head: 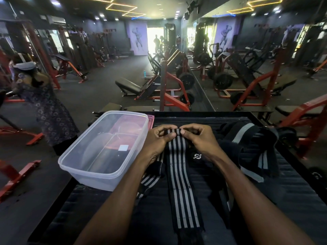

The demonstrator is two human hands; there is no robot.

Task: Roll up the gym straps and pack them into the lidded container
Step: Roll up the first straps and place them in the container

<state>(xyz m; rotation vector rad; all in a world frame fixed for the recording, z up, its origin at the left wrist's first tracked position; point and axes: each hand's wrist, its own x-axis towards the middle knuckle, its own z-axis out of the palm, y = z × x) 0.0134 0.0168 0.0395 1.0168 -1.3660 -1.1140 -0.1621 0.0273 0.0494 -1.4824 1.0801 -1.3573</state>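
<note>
A black strap with grey stripes (182,195) lies lengthwise on the dark ribbed platform (292,200), running from the near edge away from me. Its far end is folded over into a small roll, which my left hand (159,138) and my right hand (198,137) both pinch with fingers and thumbs. A clear plastic container (99,167) stands open at the left of my hands, with nothing in it. Its pink lid (151,119) lies behind and partly under it. Other black and grey straps (254,149) lie heaped at the right.
Another striped strap end (150,181) shows under my left forearm. Beyond the platform are red and black gym machines, benches and weight plates, with a mirror wall on the right. A person in a patterned dress (40,105) stands at the left.
</note>
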